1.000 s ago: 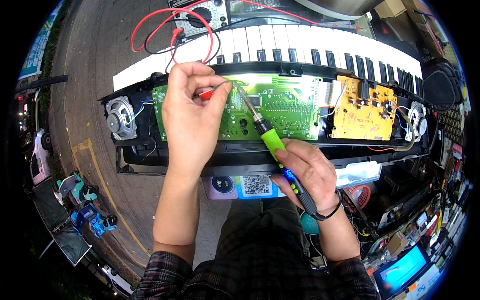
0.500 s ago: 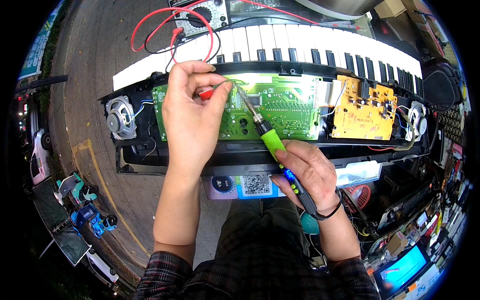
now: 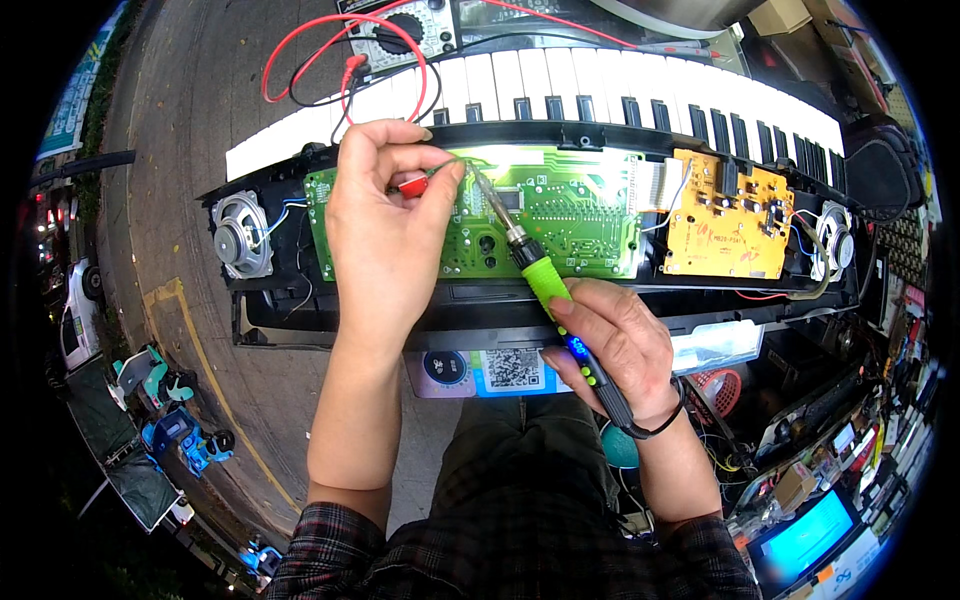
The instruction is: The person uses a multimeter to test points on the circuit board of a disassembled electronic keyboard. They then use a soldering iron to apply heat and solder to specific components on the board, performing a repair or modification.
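Left hand (image 3: 385, 230) barely shifted, green board (image 3: 575, 235) beneath

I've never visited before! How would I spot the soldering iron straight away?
Find the long row of keys, then the green board just below it in the picture. The soldering iron slants over that board, its handle in the right hand. Its bright lime grip and small lit blue display set it apart from the keys and board.
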Action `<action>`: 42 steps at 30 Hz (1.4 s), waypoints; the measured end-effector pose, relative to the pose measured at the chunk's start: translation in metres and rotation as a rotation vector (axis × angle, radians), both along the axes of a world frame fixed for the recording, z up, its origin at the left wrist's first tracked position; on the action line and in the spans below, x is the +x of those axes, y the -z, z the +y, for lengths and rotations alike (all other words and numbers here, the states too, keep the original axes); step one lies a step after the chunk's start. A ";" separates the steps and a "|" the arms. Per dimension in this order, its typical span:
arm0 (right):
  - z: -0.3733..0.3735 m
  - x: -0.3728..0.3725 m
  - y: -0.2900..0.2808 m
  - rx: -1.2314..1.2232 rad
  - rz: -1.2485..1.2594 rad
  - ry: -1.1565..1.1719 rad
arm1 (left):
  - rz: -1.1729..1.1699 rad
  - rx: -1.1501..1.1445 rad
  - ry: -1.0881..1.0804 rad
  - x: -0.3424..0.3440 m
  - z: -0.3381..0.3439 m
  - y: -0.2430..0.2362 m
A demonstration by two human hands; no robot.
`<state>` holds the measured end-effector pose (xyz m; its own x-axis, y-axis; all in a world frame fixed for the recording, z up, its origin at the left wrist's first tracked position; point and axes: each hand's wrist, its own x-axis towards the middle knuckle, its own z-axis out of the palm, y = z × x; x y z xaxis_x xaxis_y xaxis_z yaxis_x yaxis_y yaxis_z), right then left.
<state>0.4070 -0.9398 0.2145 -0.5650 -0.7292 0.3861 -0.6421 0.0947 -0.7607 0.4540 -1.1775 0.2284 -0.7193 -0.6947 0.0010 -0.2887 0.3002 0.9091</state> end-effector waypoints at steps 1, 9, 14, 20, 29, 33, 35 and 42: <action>0.000 0.000 0.000 -0.002 0.002 -0.001 | 0.001 -0.001 0.000 0.000 0.000 0.000; 0.003 0.001 0.002 -0.036 -0.010 0.000 | -0.011 -0.017 0.002 -0.001 0.000 -0.003; 0.005 0.000 0.002 -0.044 -0.011 -0.013 | -0.005 -0.012 0.002 0.000 0.000 -0.001; 0.009 -0.003 -0.001 -0.103 -0.030 -0.044 | 0.000 0.005 0.005 -0.001 0.000 -0.001; 0.031 0.013 -0.018 -0.095 -0.138 -0.112 | -0.029 0.024 0.010 0.000 0.000 -0.008; 0.038 0.023 -0.015 -0.087 -0.180 -0.134 | 0.017 0.113 0.011 0.006 -0.002 -0.008; 0.041 0.026 -0.015 -0.083 -0.190 -0.140 | 0.072 0.146 0.014 0.011 -0.002 -0.008; 0.049 0.035 -0.013 -0.081 -0.229 -0.133 | 0.040 0.052 0.022 0.029 -0.005 -0.013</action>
